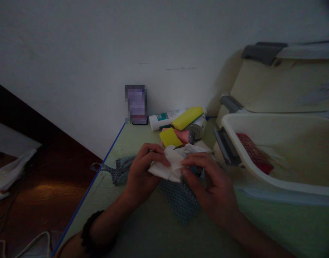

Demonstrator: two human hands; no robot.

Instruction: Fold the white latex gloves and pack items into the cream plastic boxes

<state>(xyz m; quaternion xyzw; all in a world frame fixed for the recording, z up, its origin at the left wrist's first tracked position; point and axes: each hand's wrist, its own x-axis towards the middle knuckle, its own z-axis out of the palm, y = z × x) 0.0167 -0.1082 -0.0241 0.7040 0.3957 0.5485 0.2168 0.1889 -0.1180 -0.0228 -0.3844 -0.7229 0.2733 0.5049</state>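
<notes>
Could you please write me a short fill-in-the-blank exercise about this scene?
1. The left hand and the right hand both touch a crumpled sheet coloured ____.
2. A dark band circles the person's ____ arm.
3. The sponge overlapping the white bottle is mostly ____.
4. Inside the open container lies a patterned item coloured ____.

Missing words: white; left; yellow; red.

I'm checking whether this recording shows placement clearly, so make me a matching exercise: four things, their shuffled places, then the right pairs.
Things
1. white tissue-like piece
2. phone
3. red patterned item
4. black band

Places
A. inside the open white box
B. in the fingers of the left hand and right hand
C. around the left forearm
D. upright by the wall

Pairs: 1-B, 2-D, 3-A, 4-C
</notes>
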